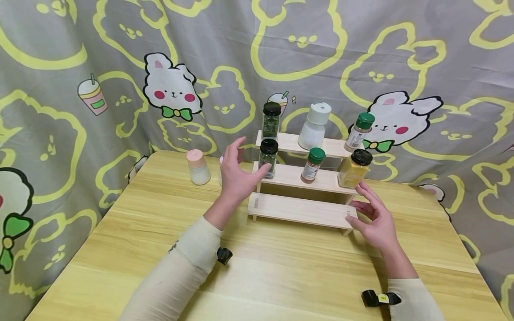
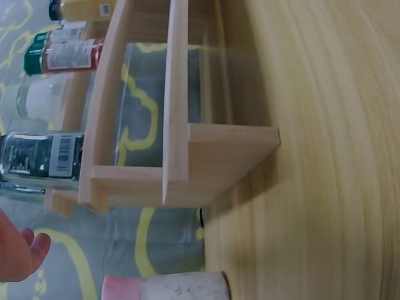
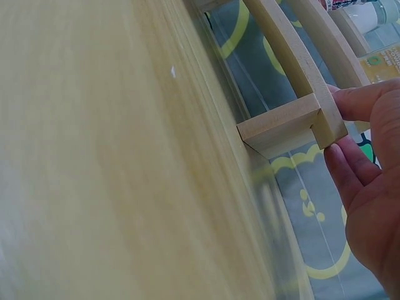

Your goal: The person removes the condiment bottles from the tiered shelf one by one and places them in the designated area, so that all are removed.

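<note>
A three-step wooden shelf rack point(image 1: 297, 209) stands on the table with bottles on its upper two steps. My right hand point(image 1: 375, 223) pinches the right end of the lowest step, thumb and fingers on either side of the board's corner in the right wrist view. My left hand point(image 1: 238, 176) hovers at the rack's left side, fingers spread and holding nothing. Its thumb overlaps a black-capped jar of green herbs point(image 1: 268, 156) on the middle step. In the left wrist view the fingers show apart from that jar point(image 2: 47, 156). A yellow jar point(image 1: 353, 171) stands above my right hand.
On the middle step is a green-capped bottle point(image 1: 312, 167). The top step bears another herb jar point(image 1: 271, 120), a white-capped jar point(image 1: 314, 129) and a green-capped bottle point(image 1: 358, 133). A pink-capped shaker point(image 1: 198, 169) stands left; another is mostly hidden behind my left hand. A patterned curtain point(image 1: 225, 44) hangs behind.
</note>
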`<state>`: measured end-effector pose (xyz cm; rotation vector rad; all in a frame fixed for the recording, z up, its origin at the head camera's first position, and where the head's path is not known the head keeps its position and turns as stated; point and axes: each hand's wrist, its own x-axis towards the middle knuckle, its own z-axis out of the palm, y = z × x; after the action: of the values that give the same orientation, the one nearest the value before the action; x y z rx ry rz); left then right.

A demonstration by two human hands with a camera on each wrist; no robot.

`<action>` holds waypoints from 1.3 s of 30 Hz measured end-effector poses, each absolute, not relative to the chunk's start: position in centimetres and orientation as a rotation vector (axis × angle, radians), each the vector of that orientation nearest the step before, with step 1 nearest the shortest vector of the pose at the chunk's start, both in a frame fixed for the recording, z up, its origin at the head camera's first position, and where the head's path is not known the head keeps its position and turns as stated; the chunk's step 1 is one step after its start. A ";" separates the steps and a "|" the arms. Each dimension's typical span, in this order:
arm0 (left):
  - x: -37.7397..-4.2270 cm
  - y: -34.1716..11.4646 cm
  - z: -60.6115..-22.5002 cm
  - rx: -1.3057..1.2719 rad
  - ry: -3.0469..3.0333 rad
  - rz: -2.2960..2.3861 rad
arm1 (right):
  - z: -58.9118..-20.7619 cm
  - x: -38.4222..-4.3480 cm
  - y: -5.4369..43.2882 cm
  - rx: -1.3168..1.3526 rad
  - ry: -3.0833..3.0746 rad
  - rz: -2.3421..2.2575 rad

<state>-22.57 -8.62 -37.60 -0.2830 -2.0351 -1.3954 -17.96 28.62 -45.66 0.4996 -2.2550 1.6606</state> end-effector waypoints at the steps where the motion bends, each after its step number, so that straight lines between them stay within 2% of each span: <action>1: -22.6 -8.5 -37.7 -0.281 -2.044 -1.390 | -45.9 -18.1 28.8 0.496 -2.258 1.657; 27: -23.4 -6.5 -39.6 -0.321 -2.084 -1.453 | -46.5 -17.9 29.0 0.486 -2.253 1.672; 39: -23.8 -6.4 -39.5 -0.284 -2.129 -1.475 | -43.9 -16.9 27.6 0.524 -2.227 1.706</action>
<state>-23.79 -6.36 -39.50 -0.2840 -2.1291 -1.4746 -16.94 27.62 -43.88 0.5244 -2.2272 1.7055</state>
